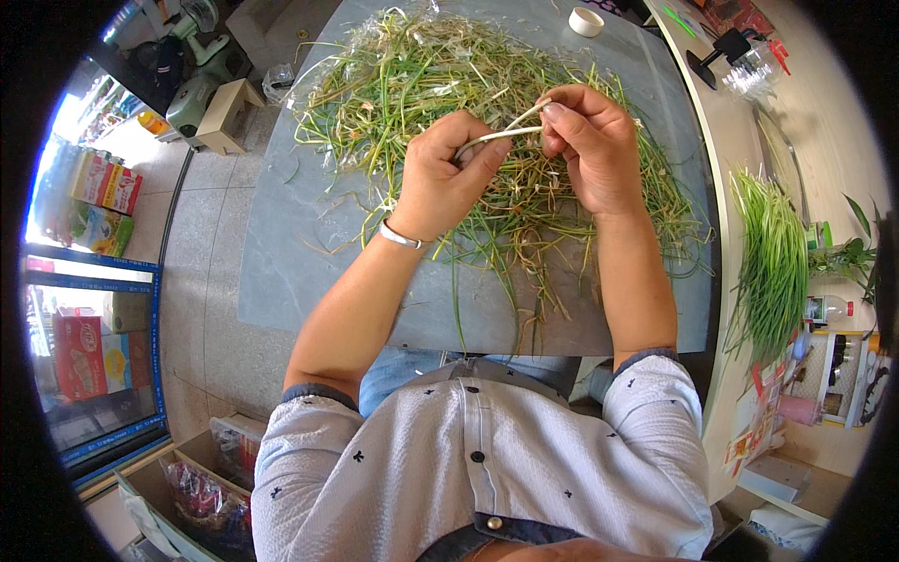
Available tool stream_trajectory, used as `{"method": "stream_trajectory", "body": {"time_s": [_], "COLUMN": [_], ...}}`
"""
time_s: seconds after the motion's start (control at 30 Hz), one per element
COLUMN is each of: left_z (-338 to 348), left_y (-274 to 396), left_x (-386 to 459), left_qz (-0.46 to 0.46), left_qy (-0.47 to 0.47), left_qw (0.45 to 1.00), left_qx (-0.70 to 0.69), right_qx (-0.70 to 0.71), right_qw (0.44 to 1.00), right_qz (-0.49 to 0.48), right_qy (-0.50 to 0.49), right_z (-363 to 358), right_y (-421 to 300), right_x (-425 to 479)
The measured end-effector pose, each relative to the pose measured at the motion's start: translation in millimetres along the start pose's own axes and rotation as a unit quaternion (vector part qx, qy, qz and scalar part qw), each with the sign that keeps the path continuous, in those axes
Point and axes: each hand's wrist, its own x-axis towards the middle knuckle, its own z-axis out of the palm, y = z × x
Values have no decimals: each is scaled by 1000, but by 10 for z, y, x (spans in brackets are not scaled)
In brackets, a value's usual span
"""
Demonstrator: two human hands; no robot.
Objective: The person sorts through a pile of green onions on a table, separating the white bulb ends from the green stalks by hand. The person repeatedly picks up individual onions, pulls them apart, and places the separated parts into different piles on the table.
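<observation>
Pale leek-like stalks [516,131] stretch between my two hands above the table. My left hand [449,172] is curled around them, with the thumb pressed along the lower one. At the other side, my right hand [590,144] pinches the end of the upper stalk between thumb and fingertips. Beneath both hands spreads a tangled heap of green and yellowed stalks [407,91], with dry leaves, roots and pale peelings mixed in. Some strands trail from the heap towards the table's near edge.
The heap lies on a grey table [281,260]; a small white bowl [586,22] stands at its far side. Along the right, a counter holds a bundle of tidy green stalks [771,260] and a plastic bottle [829,309]. A low stool [228,116] stands on the floor at left.
</observation>
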Motion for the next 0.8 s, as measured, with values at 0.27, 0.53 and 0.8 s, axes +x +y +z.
{"method": "stream_trajectory", "body": {"time_s": [0.27, 0.53, 0.8], "left_z": [-1, -4, -46], "left_y": [22, 3, 32], "left_x": [7, -8, 8], "left_qz": [25, -9, -113], "left_qy": [-7, -26, -58], "left_qw": [999, 1000, 970], "left_qx": [25, 0, -206], "right_qx": [-11, -216, -405], "right_qw": [1000, 968, 870], "right_qz": [-12, -128, -242], "right_qy": [-5, 27, 145], "right_z": [-12, 19, -178], "right_y": [20, 42, -87], "right_x": [-3, -23, 57]}}
